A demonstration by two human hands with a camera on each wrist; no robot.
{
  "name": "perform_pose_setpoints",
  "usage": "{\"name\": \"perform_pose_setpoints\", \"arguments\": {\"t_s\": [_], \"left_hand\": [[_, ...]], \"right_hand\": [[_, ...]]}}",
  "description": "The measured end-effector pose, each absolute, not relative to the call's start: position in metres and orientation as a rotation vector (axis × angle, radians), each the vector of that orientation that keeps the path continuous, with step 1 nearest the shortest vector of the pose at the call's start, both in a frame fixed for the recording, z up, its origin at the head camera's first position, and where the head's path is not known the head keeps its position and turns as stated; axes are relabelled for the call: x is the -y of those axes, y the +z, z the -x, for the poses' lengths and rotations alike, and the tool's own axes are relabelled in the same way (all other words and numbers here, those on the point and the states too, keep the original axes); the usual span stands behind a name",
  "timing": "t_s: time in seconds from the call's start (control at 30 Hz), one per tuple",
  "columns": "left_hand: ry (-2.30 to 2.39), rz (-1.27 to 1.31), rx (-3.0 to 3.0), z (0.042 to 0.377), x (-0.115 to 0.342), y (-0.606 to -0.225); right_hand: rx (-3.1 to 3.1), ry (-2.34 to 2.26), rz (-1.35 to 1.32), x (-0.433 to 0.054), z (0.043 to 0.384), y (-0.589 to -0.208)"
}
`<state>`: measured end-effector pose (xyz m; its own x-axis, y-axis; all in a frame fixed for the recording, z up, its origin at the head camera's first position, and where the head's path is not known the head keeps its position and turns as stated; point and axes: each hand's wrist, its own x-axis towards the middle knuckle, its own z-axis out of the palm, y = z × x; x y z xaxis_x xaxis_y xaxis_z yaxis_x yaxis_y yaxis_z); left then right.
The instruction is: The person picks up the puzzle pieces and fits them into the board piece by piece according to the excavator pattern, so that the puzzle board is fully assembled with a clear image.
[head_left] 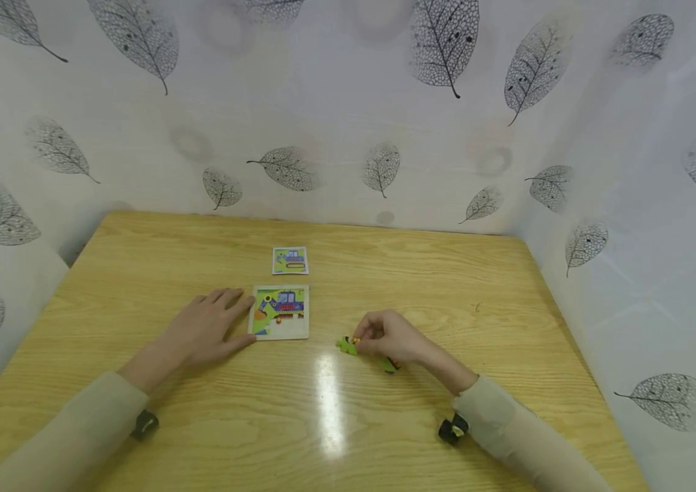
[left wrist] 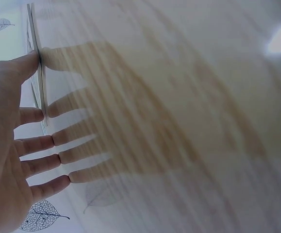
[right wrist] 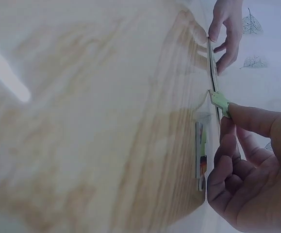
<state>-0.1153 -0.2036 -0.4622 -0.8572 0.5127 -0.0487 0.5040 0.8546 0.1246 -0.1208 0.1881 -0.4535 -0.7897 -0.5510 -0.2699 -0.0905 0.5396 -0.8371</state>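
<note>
A square jigsaw board [head_left: 286, 331] with an excavator picture, partly filled, lies on the table. My left hand [head_left: 209, 329] rests beside it, thumb and fingertips touching its left edge and the tabletop. Right of the board, my right hand [head_left: 393, 336] pinches a green puzzle piece [head_left: 346, 346] between thumb and fingers; the right wrist view shows this green piece [right wrist: 221, 103] tilted at the fingertips. Under the right hand lies another green and dark piece [head_left: 390, 365], mostly hidden; in the right wrist view, loose pieces [right wrist: 200, 155] appear edge-on near the curled fingers.
A small picture card [head_left: 290, 260] showing the same excavator lies behind the board. The wooden table [head_left: 249, 424] meets a leaf-patterned cloth [head_left: 323, 109] at its back and sides. Dark wrist cameras sit under both sleeves.
</note>
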Motion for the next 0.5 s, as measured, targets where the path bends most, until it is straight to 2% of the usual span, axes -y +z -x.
{"name": "perform_pose_setpoints", "arguments": {"t_s": [0.5], "left_hand": [[0.156, -0.819, -2.953, 0.114, 0.202, -0.461]], "right_hand": [[-2.29, -1.192, 0.523, -0.167, 0.134, -0.452]]}}
